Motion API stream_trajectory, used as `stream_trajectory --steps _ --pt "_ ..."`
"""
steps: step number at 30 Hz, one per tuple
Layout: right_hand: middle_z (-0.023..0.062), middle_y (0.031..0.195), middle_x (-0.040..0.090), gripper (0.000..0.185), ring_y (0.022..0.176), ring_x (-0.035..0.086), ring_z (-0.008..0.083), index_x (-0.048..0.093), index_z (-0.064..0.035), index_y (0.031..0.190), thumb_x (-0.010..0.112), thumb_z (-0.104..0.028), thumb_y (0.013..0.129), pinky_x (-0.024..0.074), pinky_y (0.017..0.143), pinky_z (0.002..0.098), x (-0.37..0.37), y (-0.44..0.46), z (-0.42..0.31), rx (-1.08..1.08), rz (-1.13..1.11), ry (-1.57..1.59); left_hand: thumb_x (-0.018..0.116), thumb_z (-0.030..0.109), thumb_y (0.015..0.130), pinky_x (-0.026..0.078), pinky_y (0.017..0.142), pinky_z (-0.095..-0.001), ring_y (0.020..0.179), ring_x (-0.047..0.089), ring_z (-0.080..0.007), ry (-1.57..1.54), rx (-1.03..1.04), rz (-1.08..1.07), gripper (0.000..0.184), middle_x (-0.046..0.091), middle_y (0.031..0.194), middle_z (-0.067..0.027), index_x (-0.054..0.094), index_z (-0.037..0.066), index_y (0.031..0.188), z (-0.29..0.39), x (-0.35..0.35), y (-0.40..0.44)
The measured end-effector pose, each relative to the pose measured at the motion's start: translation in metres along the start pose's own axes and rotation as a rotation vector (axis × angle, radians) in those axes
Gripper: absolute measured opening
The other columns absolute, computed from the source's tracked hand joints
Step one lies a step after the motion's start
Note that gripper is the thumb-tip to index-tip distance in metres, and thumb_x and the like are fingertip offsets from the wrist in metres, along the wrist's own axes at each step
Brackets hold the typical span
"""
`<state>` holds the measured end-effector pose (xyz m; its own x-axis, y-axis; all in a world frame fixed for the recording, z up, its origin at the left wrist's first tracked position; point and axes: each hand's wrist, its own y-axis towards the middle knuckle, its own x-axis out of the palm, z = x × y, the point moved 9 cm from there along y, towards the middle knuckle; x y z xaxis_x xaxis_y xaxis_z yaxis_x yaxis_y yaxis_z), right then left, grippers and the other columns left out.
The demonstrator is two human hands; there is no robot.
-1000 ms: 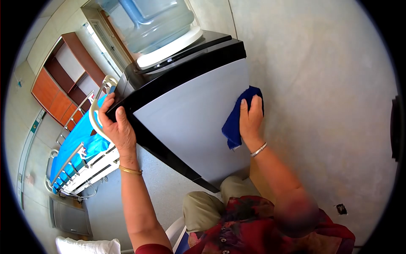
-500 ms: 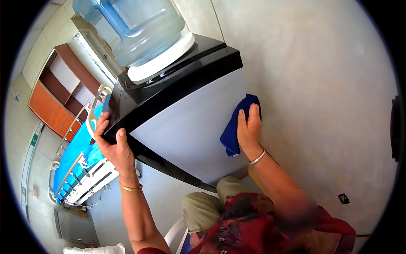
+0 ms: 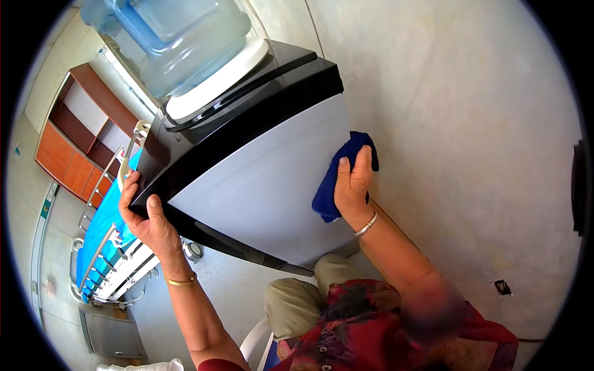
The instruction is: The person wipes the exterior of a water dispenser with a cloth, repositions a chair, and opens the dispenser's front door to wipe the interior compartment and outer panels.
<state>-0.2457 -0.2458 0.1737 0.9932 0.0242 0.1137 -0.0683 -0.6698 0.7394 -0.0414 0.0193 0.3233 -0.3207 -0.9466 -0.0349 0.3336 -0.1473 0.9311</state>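
Note:
A water dispenser (image 3: 266,173) with black edges and a pale grey side panel stands in front of me, a clear blue water bottle (image 3: 192,49) seated on its white collar (image 3: 216,80). My left hand (image 3: 151,226) holds the dispenser's black left corner, thumb on the near face and fingers around the edge. Against the panel's right edge, my right hand (image 3: 354,188) presses a dark blue cloth (image 3: 334,185), bunched between thumb and fingers. Part of the cloth is hidden under that hand.
A wall (image 3: 458,123) rises close on the right, with a small dark hole (image 3: 502,287) low down. On the left are a bed (image 3: 117,247) with rails and a blue cover, and a brown cabinet (image 3: 74,148). My knees (image 3: 294,303) are close to the dispenser's base.
The dispenser and bottle have shifted a little to the left in view, and my left hand has gone with them. My right hand and the cloth have moved slightly left and up.

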Motion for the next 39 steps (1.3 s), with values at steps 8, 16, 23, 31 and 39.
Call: stream_trajectory --steps 8,16,23,31,39 --pt "0.0205 0.091 0.052 0.032 0.085 0.050 0.0368 0.046 0.0058 0.098 0.044 -0.025 0.090 0.0408 0.075 0.0387 0.019 0.058 0.060 0.076 0.025 -0.030 0.065 0.009 0.078 0.031 0.099 -0.0332 0.111 0.045 -0.0214 0.339 0.054 0.031 0.030 0.051 0.114 -0.0104 0.049 0.005 0.103 0.032 0.061 -0.006" --pt "0.0164 0.063 0.043 0.035 0.059 0.037 0.0225 0.048 0.0052 0.086 0.040 -0.028 0.092 0.0349 0.057 0.0325 0.031 0.055 0.103 0.326 -0.194 0.210 0.063 0.011 0.081 0.033 0.098 -0.0346 0.112 0.044 -0.0216 0.290 0.055 0.027 0.031 0.051 0.113 -0.0106 0.045 0.005 0.106 0.032 0.063 -0.009" --pt "0.0154 0.060 0.044 0.035 0.057 0.039 0.0214 0.049 0.0057 0.082 0.040 -0.027 0.092 0.0364 0.058 0.0330 0.021 0.072 0.098 0.474 -0.135 0.134 0.063 0.012 0.081 0.027 0.102 -0.0363 0.114 0.042 -0.0244 0.138 -0.013 0.093 0.032 0.050 0.113 -0.0108 0.045 0.004 0.106 0.033 0.055 -0.012" --pt "0.0022 0.070 0.053 0.028 0.064 0.046 0.0093 0.054 0.0032 0.085 0.050 -0.024 0.088 0.0395 0.061 0.0233 0.070 0.200 -0.068 -0.473 -0.557 0.077 0.066 0.010 0.077 0.026 0.100 -0.0357 0.116 0.042 -0.0251 0.245 0.058 0.063 0.033 0.052 0.113 -0.0112 0.047 0.002 0.103 0.038 0.057 -0.010" --pt "0.0021 0.078 0.059 0.032 0.070 0.050 0.0092 0.059 0.0045 0.089 0.053 -0.027 0.085 0.0414 0.065 0.0219 0.068 0.196 -0.043 -0.144 -0.584 0.120 0.065 0.015 0.079 0.026 0.099 -0.0336 0.112 0.042 -0.0222 0.339 0.104 0.046 0.032 0.051 0.112 -0.0103 0.047 0.003 0.103 0.046 0.059 -0.011"
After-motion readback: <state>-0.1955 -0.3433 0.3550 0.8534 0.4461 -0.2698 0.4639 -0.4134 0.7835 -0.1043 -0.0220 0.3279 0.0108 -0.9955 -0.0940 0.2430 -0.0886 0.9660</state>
